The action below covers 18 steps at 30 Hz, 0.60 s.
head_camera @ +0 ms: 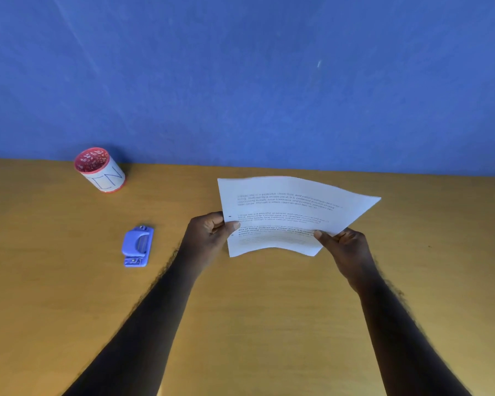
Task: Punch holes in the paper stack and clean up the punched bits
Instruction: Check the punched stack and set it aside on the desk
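The white printed paper stack (286, 215), bowed above the wooden table (255, 324) near its far edge, is pinched by the left hand (209, 232) and right hand (345, 247), the blue hole punch (137, 246) lying leftward and the red cup (100, 170) beyond it.

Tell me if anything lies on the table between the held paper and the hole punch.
Nothing visible does. The paper stack is held by the left hand and right hand; the hole punch lies to its left, with only bare table between. The red cup stands farther back, off that path.
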Available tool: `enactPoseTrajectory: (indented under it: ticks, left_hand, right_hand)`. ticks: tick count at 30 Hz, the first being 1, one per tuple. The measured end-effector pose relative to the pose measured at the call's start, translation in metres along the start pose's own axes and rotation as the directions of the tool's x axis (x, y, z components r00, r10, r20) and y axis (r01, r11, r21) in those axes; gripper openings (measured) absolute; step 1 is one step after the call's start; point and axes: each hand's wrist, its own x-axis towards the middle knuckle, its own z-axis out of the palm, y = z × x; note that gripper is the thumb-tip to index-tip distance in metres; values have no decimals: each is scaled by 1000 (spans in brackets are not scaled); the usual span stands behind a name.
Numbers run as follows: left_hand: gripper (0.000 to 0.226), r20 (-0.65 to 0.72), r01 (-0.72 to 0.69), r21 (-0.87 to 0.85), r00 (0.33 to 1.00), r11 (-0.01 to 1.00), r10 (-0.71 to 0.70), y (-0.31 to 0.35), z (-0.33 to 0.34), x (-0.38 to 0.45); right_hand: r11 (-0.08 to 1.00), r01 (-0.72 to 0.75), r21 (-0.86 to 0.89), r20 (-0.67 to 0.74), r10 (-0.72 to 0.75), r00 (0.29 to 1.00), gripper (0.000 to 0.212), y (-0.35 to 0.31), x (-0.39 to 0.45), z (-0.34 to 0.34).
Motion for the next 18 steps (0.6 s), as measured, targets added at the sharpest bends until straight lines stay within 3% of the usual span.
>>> enactPoseTrajectory:
  ticks: [9, 18]
  left_hand:
    - [19, 31, 60, 175, 997, 983, -66, 16, 60, 29]
    - [25, 143, 212, 146, 962, 966, -232, -2, 169, 55]
  right_hand:
    - [999, -28, -29, -79, 25, 997, 6, -14, 14, -54]
    - [967, -209, -145, -282, 162, 946, 16, 26, 25, -143]
